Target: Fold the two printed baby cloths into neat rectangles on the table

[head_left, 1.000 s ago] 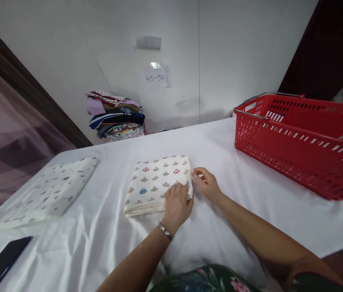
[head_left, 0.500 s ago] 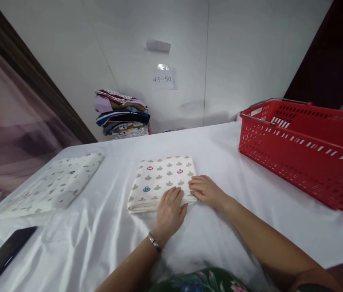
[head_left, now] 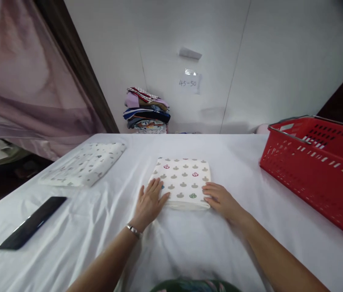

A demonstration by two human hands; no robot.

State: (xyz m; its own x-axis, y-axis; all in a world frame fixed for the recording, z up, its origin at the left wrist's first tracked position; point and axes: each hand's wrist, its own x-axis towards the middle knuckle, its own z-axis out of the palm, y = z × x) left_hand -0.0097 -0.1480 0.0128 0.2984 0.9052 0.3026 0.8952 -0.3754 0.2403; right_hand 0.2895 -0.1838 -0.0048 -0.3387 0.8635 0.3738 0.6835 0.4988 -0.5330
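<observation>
Left hand (head_left: 148, 199) just slid over to the cloth's left edge, right hand (head_left: 221, 201) touching its right, both loosely spread, cloth (head_left: 183, 176) lying between them.

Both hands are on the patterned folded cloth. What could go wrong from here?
The left hand and right hand rest at opposite sides of the folded cloth; uneven pressure might skew its layers.
The white tablecloth shows creases, so a sideways push could bunch it further.
The bracelet on the left wrist might snag fabric if it brushes against it.
</observation>
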